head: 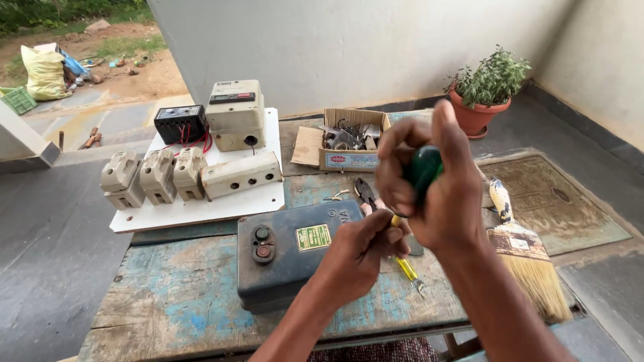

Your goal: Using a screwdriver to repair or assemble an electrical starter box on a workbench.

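A weathered wooden worktop [168, 295] with flaking blue paint is seen on a grey concrete porch. A dark, boxy metal switch housing [288, 258] lies near its front edge, touched by the left hand [355, 258], fingers curled. The green, rounded screwdriver handle [424, 167] is gripped above it by the right hand [429, 184], fingers wrapped tight.

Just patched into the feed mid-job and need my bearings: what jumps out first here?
Front and centre, the right hand is closed around a green screwdriver handle, while the left hand steadies its shaft over the dark blue switch box on the worn wooden table. At the table's back left lies a white board with beige fuse units; a paintbrush lies at the right edge.
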